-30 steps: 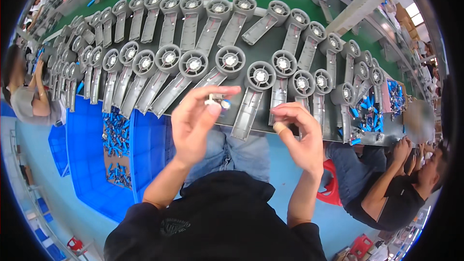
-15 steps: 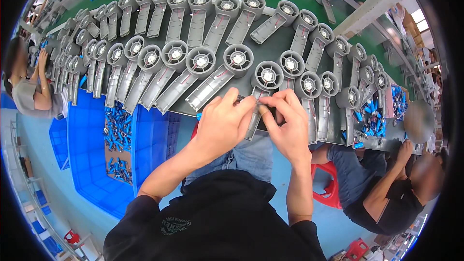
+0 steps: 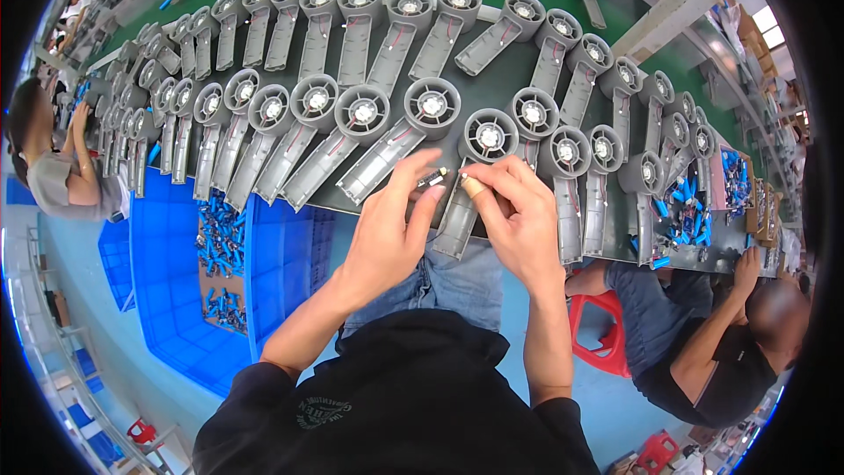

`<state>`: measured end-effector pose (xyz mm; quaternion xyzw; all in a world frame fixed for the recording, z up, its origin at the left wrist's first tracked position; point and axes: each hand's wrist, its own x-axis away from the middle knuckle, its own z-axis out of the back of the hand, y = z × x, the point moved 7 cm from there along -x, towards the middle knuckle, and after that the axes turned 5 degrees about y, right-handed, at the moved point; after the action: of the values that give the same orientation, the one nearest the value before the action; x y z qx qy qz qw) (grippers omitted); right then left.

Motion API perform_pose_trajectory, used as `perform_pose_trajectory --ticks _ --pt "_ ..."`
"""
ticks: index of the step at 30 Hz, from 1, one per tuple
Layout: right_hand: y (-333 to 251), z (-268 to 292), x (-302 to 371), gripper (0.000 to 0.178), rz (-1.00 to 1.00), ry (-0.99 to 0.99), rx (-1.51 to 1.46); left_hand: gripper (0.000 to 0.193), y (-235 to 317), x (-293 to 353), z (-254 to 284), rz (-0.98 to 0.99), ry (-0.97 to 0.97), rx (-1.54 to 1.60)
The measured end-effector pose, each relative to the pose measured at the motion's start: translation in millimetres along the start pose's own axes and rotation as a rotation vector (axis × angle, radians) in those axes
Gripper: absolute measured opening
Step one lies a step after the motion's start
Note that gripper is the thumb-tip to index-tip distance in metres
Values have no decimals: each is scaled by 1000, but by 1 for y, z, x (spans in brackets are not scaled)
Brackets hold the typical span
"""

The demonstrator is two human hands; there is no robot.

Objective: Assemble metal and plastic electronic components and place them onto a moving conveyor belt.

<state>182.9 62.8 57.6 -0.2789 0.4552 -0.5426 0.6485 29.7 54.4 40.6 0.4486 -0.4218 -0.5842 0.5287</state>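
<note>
Directly before me a grey handheld fan housing lies on the bench, its open handle shell pointing toward me between my hands. My left hand holds a small dark circuit board with white parts between thumb and fingers, just left of the handle. Over the handle, the thumb and forefinger of my right hand pinch a small white plug. A tan finger cover sits on a digit of that hand. Any wires at the plug are too small to follow.
Two rows of similar grey fan housings line the dark bench. Blue cylindrical cells are heaped at the right, near a seated co-worker. Blue bins stand lower left, beside a box of blue cells. Another person works far left.
My hands have drawn apart from their spot over the handle. The left has shifted left, bringing the circuit board into sight, and the white plug now shows at my right fingertips.
</note>
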Motion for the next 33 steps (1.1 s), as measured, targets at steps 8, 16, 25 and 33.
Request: perform_pose_trajectory --ticks 8,16,25,33 --pt "-1 -1 -2 11 29 -37 26 28 -10 -4 1 -180 25 95" --pt "0 0 -2 12 79 -42 33 32 13 -6 0 -490 59 -310" --pt "-10 -2 1 15 258 12 239 13 9 -12 -3 -183 32 -155" --pt "-15 -4 7 18 428 114 414 20 -21 -14 -3 170 -64 198"
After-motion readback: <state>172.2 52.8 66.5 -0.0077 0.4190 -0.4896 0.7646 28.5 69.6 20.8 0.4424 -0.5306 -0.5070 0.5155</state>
